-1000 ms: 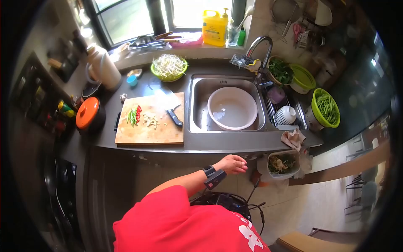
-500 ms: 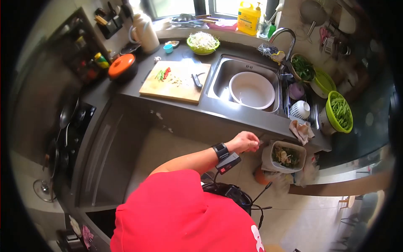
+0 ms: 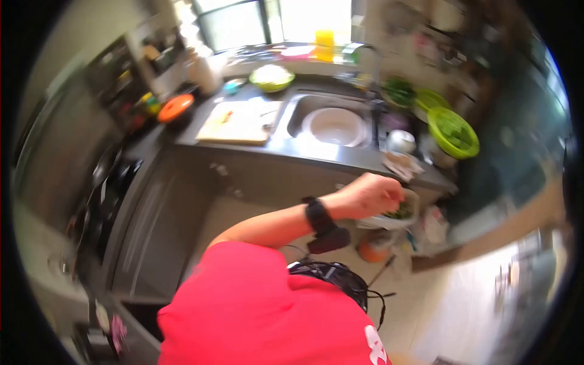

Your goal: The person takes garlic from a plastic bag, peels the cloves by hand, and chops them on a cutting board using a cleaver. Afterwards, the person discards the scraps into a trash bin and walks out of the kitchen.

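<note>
My left hand reaches across my body to the right, fingers curled together. Motion blur hides whether anything is between them. It is above and in front of a white bin with green scraps in it, partly covering it. A black band and a dark box are strapped to the wrist. My right hand is not in view. Beyond the hand, a folded cloth rests at the counter's edge.
On the counter are a cutting board with chopped food and a knife, an orange-lidded pot, and a bowl of pale sprouts. A white basin sits in the sink. A green colander holds green vegetables.
My left hand has risen slightly and moved right, now overlapping the bin. Its fingers have curled more. The whole view has shifted and blurred.
</note>
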`<action>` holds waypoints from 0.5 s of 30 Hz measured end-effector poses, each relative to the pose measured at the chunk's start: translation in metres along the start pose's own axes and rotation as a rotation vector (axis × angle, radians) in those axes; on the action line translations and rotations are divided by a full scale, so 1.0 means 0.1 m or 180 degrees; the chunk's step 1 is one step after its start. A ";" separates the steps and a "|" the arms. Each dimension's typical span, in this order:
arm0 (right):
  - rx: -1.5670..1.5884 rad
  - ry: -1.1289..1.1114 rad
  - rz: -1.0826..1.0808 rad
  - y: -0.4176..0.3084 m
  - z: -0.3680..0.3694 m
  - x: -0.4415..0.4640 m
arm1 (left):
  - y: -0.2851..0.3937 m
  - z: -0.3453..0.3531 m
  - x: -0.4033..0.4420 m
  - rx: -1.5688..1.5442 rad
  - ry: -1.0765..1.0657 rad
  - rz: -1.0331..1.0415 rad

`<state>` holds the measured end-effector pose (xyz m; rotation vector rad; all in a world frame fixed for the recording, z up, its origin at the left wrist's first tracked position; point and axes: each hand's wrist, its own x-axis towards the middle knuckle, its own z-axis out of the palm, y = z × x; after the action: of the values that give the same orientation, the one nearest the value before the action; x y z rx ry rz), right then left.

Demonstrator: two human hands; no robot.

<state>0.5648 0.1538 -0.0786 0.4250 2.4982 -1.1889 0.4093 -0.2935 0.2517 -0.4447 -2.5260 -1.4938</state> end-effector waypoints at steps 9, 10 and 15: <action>0.1269 0.0948 0.0568 0.81 0.04 -0.91 | 0.52 0.77 0.99 -0.1093 -0.0342 0.0483; 0.1330 0.1112 0.0650 0.67 -0.08 -0.96 | 0.52 0.97 1.10 -0.1224 -0.0519 0.0411; 0.0942 0.1620 0.0949 0.24 -0.67 -1.12 | 0.52 1.81 1.60 -0.1697 -0.1374 0.0173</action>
<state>0.6636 0.2073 -0.0081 1.2710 2.5183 -1.4674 0.2767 -0.0845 0.2542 -0.9970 -2.3274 -2.2531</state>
